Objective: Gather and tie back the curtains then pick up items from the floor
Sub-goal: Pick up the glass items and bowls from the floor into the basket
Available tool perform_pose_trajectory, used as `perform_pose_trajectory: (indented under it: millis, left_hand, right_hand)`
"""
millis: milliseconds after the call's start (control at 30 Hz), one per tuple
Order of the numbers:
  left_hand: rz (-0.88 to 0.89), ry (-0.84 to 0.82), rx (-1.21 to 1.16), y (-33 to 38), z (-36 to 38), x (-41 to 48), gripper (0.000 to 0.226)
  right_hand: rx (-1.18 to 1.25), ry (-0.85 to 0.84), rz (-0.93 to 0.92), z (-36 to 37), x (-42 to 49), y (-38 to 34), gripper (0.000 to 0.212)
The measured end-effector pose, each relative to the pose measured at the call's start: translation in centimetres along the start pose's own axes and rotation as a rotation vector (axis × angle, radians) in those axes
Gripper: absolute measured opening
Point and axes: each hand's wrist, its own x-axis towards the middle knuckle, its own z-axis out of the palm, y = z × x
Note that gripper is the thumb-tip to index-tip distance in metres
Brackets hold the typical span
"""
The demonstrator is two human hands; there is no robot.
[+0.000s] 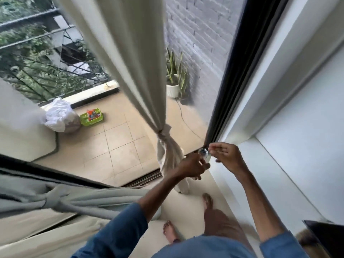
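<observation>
Both curtains look tied already. One curtain (pixel 162 133) hangs knotted just beyond the left grip (pixel 193 166), and the other curtain (pixel 52 200) lies bunched well off to that grip's left. So the step in hand, I'd say, is the picking up.

The left grip is closed round a small clear thing (pixel 204 154), a jar perhaps, though it is too blurred to be sure. The right grip (pixel 227 157) is just beside it, with forefinger and thumb curled toward its far side. Whether they truly pinch it I cannot tell. The clear thing is held in the air between the two grips, above the floor (pixel 188 215) near the door track.

To do this well, I'd keep the left grip firm on the clear thing until the right has a sure hold, since smooth clear stuff likely slips. Then I'd look down past both grips, round the feet, for whatever else needs lifting.
</observation>
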Motion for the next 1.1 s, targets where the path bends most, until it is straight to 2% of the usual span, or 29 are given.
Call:
perform_pose_trajectory:
  millis: [67,167,233,300,400,500,633,800,900,1100]
  left_hand:
    - [-0.053,0.03,-0.041,0.4,1.0,2.9,0.027]
    - [-0.2,0.093,-0.081,-0.6,2.4,7.8,0.033]
    - [-0.253,0.127,-0.033,-3.1,3.8,12.4,0.038]
    - [-0.323,0.151,0.045,-4.8,4.4,15.6,0.033]
    - [-0.426,0.199,0.01,-7.7,5.9,19.6,0.03]
    - [-0.496,0.173,-0.022,-11.1,8.0,23.6,0.033]
    - [-0.567,0.168,-0.052,-13.4,9.7,26.9,0.027]
    - [-0.637,0.105,-0.048,-18.4,12.2,31.7,0.024]
    - [-0.647,0.048,0.0,-21.6,13.4,34.9,0.023]
    - [-0.659,-0.013,0.054,-29.2,16.3,42.5,0.041]
  right_hand:
    - [-0.005,0.011,0.059,-1.1,1.6,1.7,0.035]
    - [-0.052,0.017,0.112,-2.0,4.5,5.2,0.011]
    - [-0.075,0.015,0.155,-2.1,6.7,8.2,0.022]
    - [-0.094,-0.009,0.217,-1.7,8.4,11.1,0.025]
    - [-0.066,-0.05,0.332,-0.4,10.5,15.6,0.015]
    - [-0.02,-0.066,0.447,1.1,12.5,20.7,0.009]
    - [0.072,-0.005,0.588,3.3,15.5,26.9,0.015]
    - [0.127,0.074,0.677,6.3,19.5,34.2,0.006]
    - [0.144,0.094,0.706,8.2,21.7,37.9,0.01]
    - [0.2,0.088,0.774,11.2,25.5,43.9,0.015]
